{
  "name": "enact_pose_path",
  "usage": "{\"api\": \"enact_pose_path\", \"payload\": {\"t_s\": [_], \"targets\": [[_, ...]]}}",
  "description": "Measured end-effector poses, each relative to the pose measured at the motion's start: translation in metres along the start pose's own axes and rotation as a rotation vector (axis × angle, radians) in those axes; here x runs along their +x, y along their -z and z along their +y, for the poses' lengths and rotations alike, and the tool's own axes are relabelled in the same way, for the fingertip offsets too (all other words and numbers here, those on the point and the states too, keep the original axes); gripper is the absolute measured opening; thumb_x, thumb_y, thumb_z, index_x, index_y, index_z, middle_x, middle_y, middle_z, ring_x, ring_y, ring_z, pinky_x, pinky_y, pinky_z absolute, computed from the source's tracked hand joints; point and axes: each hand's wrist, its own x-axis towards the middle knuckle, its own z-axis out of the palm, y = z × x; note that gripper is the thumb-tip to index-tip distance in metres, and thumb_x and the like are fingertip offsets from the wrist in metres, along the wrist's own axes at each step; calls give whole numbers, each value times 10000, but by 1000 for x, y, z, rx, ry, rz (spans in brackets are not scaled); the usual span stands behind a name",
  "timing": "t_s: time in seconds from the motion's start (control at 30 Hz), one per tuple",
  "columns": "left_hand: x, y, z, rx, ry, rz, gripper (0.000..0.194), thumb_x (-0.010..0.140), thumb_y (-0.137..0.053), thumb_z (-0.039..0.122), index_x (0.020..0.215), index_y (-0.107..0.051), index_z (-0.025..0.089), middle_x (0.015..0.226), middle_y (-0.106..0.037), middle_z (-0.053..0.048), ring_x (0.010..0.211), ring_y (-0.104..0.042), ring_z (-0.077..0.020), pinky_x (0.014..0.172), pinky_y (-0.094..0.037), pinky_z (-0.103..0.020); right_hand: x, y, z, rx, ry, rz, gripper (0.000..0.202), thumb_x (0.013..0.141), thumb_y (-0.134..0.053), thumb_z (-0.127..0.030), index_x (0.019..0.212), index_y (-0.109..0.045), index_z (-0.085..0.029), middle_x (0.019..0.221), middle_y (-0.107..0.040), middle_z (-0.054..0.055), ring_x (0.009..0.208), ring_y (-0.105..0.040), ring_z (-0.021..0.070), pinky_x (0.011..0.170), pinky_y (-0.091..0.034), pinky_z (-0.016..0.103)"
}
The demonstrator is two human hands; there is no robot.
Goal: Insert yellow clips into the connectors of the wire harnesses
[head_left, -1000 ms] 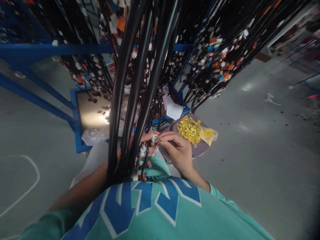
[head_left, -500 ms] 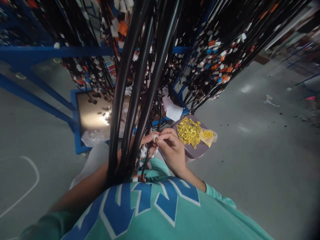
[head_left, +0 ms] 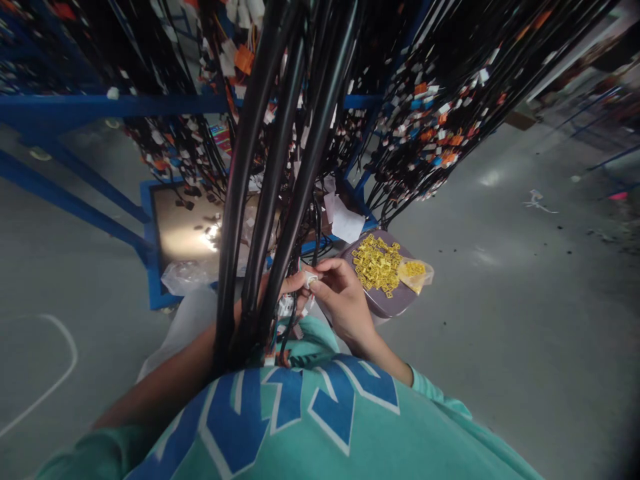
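A small white plug connector [head_left: 311, 277] is pinched between the thumb and fingers of my left hand [head_left: 294, 285], which is partly hidden behind thick black cable sleeves [head_left: 275, 180]. From the right, my right hand [head_left: 344, 297] closes on the same connector, its thumb pressed to the front face. A yellowish spot shows by that thumb, too small to make out. More white connectors [head_left: 286, 305] on thin wires hang just below my left fingers. Right of my hands, a pile of small yellow plastic clips [head_left: 376, 265] lies on a purple-grey stool top [head_left: 395, 307].
An open plastic bag of yellow pieces [head_left: 416, 275] lies at the stool's right side. Ahead stands a blue metal rack [head_left: 190, 104] hung with wire harnesses [head_left: 425, 133]. Its low tray [head_left: 183, 223] holds plastic bags and loose bits. White paper [head_left: 345, 219] lies near the stool.
The white connector has turned slightly, so more of its face shows between my fingers. Both hands stay in nearly the same place.
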Motion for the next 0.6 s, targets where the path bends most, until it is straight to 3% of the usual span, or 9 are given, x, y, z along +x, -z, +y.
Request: {"api": "enact_pose_path", "payload": {"t_s": [0.17,0.33,0.43,0.6], "targets": [[-4,-7,5,128,-25,58,398,605,-767,411,845,-603,139,429,-458,78,275,-332,-36,246,-293,-131,4,-1,-3,123,-35,-3,235,577,-811,-289,691,-624,-204,803,-542,-27,723,-534,108,672,-430,261],[-4,-8,5,158,-36,114,431,589,-781,401,885,-583,159,480,-515,66,369,-469,-81,331,-414,-166,6,-3,0,154,-12,11,232,550,-833,-245,610,-614,-196,734,-519,-38,687,-505,90,662,-409,246],[-4,-5,1,169,-17,146,383,654,-731,448,840,-566,157,495,-536,46,379,-473,-86,330,-401,-168,10,1,0,147,-9,-15,252,542,-841,-292,621,-621,-199,766,-522,-32,709,-510,96,676,-417,256],[-7,2,-2,136,76,-38,430,824,-506,547,919,-588,136,599,-582,-2,360,-476,-100,301,-394,-202,25,13,-8,111,-133,-80,361,589,-771,-520,714,-647,-205,702,-563,-23,658,-514,99,634,-422,239]]}}
